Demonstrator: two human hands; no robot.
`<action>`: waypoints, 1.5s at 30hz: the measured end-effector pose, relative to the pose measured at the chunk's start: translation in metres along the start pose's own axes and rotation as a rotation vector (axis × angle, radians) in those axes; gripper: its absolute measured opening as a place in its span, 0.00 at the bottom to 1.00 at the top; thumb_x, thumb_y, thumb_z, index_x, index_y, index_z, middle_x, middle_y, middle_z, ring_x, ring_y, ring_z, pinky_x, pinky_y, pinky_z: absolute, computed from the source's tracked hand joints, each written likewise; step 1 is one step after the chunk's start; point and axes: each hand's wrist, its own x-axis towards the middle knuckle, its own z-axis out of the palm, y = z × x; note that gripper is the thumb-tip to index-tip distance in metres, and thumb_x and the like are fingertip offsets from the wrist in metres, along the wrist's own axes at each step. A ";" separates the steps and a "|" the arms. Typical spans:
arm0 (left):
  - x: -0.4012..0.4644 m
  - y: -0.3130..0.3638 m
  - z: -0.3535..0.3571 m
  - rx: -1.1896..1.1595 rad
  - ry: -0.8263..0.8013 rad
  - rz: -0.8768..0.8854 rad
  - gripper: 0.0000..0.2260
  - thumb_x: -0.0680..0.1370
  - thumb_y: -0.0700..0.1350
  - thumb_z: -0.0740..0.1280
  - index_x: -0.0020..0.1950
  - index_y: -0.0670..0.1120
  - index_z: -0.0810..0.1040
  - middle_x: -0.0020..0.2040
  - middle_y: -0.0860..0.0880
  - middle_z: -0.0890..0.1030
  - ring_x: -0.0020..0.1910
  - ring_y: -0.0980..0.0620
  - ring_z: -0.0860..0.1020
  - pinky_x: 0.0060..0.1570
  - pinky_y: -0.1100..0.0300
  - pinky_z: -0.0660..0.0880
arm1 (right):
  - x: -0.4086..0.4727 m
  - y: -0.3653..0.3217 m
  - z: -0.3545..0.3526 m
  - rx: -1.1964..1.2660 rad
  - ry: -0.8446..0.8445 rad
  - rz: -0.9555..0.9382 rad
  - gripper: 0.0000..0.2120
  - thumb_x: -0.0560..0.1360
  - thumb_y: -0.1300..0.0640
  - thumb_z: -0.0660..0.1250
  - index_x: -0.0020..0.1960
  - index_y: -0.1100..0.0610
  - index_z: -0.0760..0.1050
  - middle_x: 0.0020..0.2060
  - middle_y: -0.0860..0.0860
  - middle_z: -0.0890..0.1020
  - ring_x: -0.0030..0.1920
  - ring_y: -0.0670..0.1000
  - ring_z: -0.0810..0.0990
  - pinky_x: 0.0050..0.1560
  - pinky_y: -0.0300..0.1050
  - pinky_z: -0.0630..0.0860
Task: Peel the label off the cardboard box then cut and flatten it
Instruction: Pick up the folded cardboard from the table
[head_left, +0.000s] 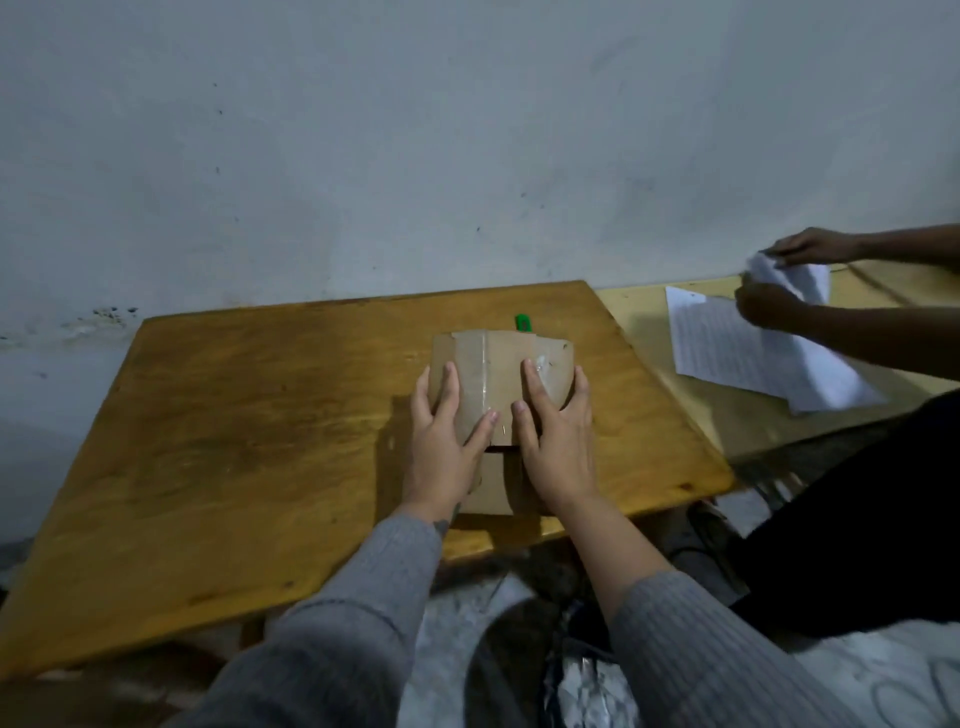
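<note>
A brown cardboard box lies flattened on the wooden table, with clear tape strips across its top. My left hand rests palm down on its left part, fingers spread. My right hand presses flat on its right part, fingers spread too. A lower flap of the cardboard shows between my wrists near the table's front edge. A green cutter lies on the table just behind the box, mostly hidden by it. No label is visible on the box.
A wall stands right behind the table. To the right, on a second lighter table, another person's hands handle white printed sheets. Crumpled foil or plastic lies on the floor below me.
</note>
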 end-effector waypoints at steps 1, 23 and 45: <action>-0.013 0.009 0.012 0.008 -0.007 0.001 0.33 0.78 0.57 0.64 0.78 0.56 0.51 0.78 0.53 0.46 0.76 0.50 0.53 0.66 0.59 0.56 | -0.010 0.014 -0.012 0.005 0.007 0.003 0.23 0.80 0.46 0.55 0.74 0.37 0.54 0.76 0.59 0.47 0.75 0.60 0.50 0.73 0.56 0.56; -0.315 -0.058 0.307 0.009 -0.323 -0.330 0.32 0.76 0.53 0.68 0.77 0.49 0.58 0.75 0.46 0.57 0.72 0.50 0.61 0.62 0.70 0.54 | -0.284 0.353 -0.038 0.005 -0.335 0.280 0.23 0.79 0.43 0.55 0.72 0.35 0.56 0.76 0.56 0.47 0.76 0.57 0.50 0.72 0.45 0.52; -0.285 -0.277 0.497 0.287 -0.668 -0.395 0.20 0.77 0.44 0.68 0.68 0.43 0.71 0.73 0.42 0.64 0.71 0.45 0.64 0.68 0.60 0.59 | -0.293 0.531 0.177 -0.060 -0.796 0.554 0.35 0.78 0.57 0.60 0.75 0.39 0.44 0.76 0.54 0.34 0.76 0.57 0.37 0.72 0.65 0.49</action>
